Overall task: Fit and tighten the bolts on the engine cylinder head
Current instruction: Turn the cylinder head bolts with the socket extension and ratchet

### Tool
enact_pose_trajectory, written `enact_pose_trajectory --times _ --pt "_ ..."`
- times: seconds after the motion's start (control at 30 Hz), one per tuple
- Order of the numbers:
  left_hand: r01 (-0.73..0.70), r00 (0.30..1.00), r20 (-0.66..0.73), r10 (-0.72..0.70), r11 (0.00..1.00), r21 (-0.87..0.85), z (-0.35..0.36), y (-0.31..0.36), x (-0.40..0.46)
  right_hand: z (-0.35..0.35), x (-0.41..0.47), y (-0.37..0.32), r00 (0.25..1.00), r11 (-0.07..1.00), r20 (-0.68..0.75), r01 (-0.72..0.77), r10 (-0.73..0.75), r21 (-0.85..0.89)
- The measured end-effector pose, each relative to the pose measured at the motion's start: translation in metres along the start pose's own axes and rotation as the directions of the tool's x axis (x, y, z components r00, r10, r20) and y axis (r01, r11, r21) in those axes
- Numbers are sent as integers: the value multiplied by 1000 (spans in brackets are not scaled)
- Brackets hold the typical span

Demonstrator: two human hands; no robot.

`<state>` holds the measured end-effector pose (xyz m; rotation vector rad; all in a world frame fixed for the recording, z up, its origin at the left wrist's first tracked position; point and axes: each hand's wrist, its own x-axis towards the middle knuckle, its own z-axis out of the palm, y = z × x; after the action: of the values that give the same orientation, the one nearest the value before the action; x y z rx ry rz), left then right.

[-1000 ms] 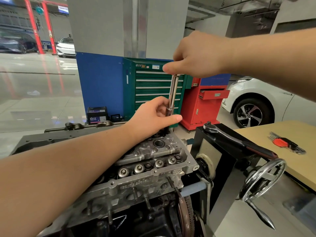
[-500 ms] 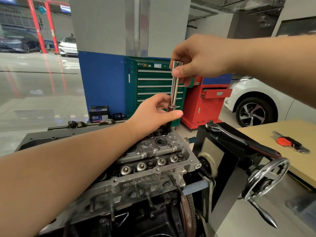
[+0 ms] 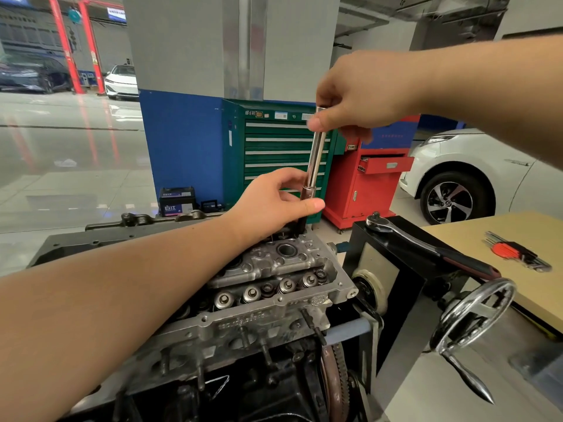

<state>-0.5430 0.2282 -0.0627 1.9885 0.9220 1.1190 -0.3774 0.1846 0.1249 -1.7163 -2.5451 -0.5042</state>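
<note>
— Inspector: State the cylinder head's position.
— Me: The cylinder head [image 3: 268, 287] sits on its stand at six o'clock, low centre. The desk [image 3: 487, 239] lies at three o'clock, hex keys [image 3: 515, 251] on it.
— Inspector: Hands?
— Me: My left hand [image 3: 274, 202] pinches the extension bar [image 3: 315, 159] at its lower socket, fingers curled round it. My right hand [image 3: 362, 92] pinches its top end. The bar stands nearly upright above the head's far end.

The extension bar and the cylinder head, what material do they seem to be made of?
Extension bar: probably chromed steel; its surface is mirror-bright with sharp reflections. Cylinder head: likely cast aluminium; it looks dull light grey, with a grainy, matte surface and raised cast lettering on its side.
</note>
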Motion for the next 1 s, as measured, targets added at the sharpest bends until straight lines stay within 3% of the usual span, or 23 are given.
enact_pose_trajectory --times 0.1,0.13,0.2,0.27,0.37,0.47,0.6,0.67,0.73,0.8,0.93,1.0 --pt "-33 997 -68 40 993 113 1 -1 0 4 6 -7 985 975 -159 -103 72 -198" --pt "-34 997 -68 43 991 132 1 0 1 3 6 -8 988 982 -134 -91 70 -163" --pt "-26 999 -40 33 986 162 -2 0 1 -5 4 -8 1000 998 9 -13 13 66" --pt "3 1000 22 -4 997 77 -4 1 -2 -12 1 -6 992 985 77 83 -95 152" --pt "39 997 69 -34 997 -72 -3 4 -5 -12 1 -5 991 991 18 131 -131 -12" --pt "10 1000 9 -10 999 32 0 4 -3 -5 4 -7 997 980 -44 49 -58 -193" --pt "0 998 -64 8 992 129 1 2 0 -3 6 -11 987 976 -147 -97 68 -195" --pt "5 1000 -21 -2 993 119 0 1 1 -8 6 -9 997 992 -66 -35 28 -119" --pt "20 998 57 -20 1000 -11 -2 0 0 -13 2 -8 998 998 52 43 -46 42" --pt "18 994 110 -8 996 -84 -3 1 -2 -15 -2 -6 992 994 83 95 -100 61" --pt "-17 997 75 24 996 -87 0 1 -2 -4 0 -7 998 989 -63 -6 -4 -146" --pt "-29 1000 -5 29 999 33 1 1 -1 2 -1 -11 982 978 -173 -102 70 -180"
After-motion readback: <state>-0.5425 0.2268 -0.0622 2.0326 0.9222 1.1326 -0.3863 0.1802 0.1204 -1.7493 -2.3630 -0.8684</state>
